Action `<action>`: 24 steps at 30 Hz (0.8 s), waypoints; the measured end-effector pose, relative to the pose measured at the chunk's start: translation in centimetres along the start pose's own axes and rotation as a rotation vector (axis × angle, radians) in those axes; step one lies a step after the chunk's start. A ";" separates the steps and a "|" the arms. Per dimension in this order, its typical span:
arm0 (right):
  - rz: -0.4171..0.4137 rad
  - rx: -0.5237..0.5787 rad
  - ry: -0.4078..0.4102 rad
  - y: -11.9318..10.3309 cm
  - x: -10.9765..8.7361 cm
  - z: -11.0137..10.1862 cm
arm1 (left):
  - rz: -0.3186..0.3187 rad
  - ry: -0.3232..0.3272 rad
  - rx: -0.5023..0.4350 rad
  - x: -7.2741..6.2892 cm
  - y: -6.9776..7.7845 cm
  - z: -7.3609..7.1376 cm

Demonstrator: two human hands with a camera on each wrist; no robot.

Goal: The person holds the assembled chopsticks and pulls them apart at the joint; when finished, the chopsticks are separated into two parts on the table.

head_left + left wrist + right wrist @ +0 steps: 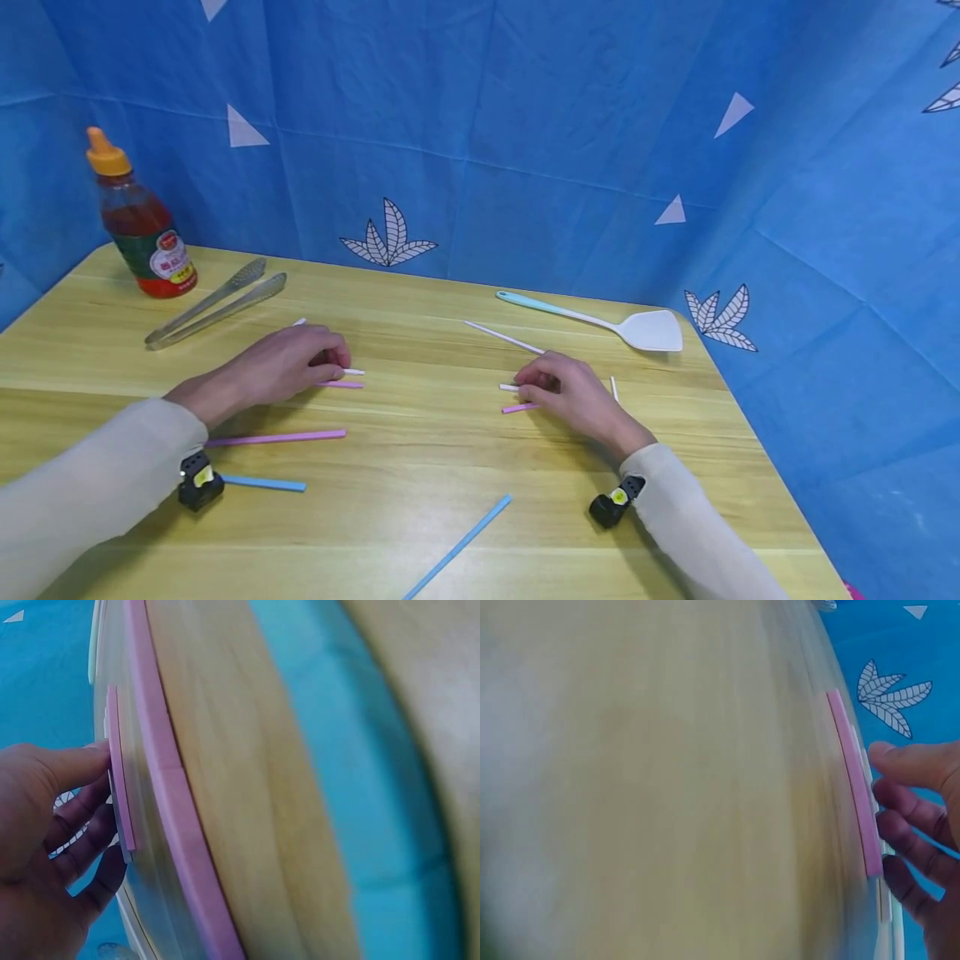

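Note:
My left hand (281, 364) is low over the left of the table, its thumb and fingers pinching a thin white stick (355, 372). Just in front of that stick lies a short pink stick (345, 385), which the left wrist view also shows beside the fingertips. On the right, my right hand (570, 392) has thumb and fingers curled at another white stick (508, 387), partly covered by the hand. A second short pink stick (855, 787) lies alongside it on the table. The two hands are well apart.
Nearer lie a longer pink stick (300, 437) and two blue sticks, one left (266, 483) and one slanted (459, 546). Another white stick (498, 335) lies beyond my right hand. Metal tongs (217, 304), a sauce bottle (146, 225) and a white spatula (651, 331) sit toward the back.

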State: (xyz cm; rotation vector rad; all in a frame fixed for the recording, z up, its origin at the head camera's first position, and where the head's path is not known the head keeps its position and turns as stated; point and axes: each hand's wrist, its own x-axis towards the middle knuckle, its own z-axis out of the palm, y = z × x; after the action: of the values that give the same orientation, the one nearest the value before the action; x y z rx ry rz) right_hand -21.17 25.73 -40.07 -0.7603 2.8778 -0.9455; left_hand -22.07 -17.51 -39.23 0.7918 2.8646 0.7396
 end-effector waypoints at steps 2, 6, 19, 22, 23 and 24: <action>-0.009 -0.003 0.014 0.1 -0.5 -0.2 | 0.003 0.008 -0.002 0.0 -0.1 0.0; -0.005 0.000 0.001 0.3 -1.3 -0.4 | 0.008 0.020 -0.001 -0.1 -0.5 0.0; -0.068 -0.017 -0.044 0.1 -1.4 0.5 | 0.017 0.077 0.003 -2.9 -0.4 -1.0; -0.070 -0.035 -0.038 0.0 -1.4 0.4 | 0.002 0.071 0.011 -4.5 -0.3 -1.4; -0.071 -0.042 -0.035 -0.1 -1.4 0.4 | 0.000 0.066 0.009 -5.1 -0.4 -1.5; -0.070 -0.045 -0.033 -0.1 -1.4 0.4 | -0.011 0.055 0.005 -5.7 -0.5 -1.6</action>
State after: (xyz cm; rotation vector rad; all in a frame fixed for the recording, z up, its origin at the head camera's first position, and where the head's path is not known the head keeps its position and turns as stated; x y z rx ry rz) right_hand -19.84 26.07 -40.48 -0.8761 2.8708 -0.8695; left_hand -17.73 -21.40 -38.36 0.7678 2.9184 0.7647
